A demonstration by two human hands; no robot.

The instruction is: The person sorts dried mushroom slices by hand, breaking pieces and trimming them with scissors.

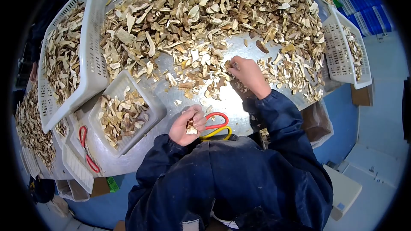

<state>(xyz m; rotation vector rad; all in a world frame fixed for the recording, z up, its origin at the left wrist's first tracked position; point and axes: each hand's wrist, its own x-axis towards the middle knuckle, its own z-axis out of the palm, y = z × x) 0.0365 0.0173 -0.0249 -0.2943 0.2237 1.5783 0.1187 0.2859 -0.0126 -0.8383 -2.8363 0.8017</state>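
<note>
Loosely, the left hand [182,124] curls around sliced mushroom pieces [191,130], beside red and yellow scissor handles [226,119]. The right hand [249,75] dips among loose slices [209,70], its grip unclear. Beyond spreads the main mushroom heap [205,13]; 1 plastic tray [157,106] sits left.

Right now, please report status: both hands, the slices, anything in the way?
Left hand curled around pale slices. Right hand at loose slices, hold unclear. Red and yellow handles close beside left hand; may obstruct.
</note>
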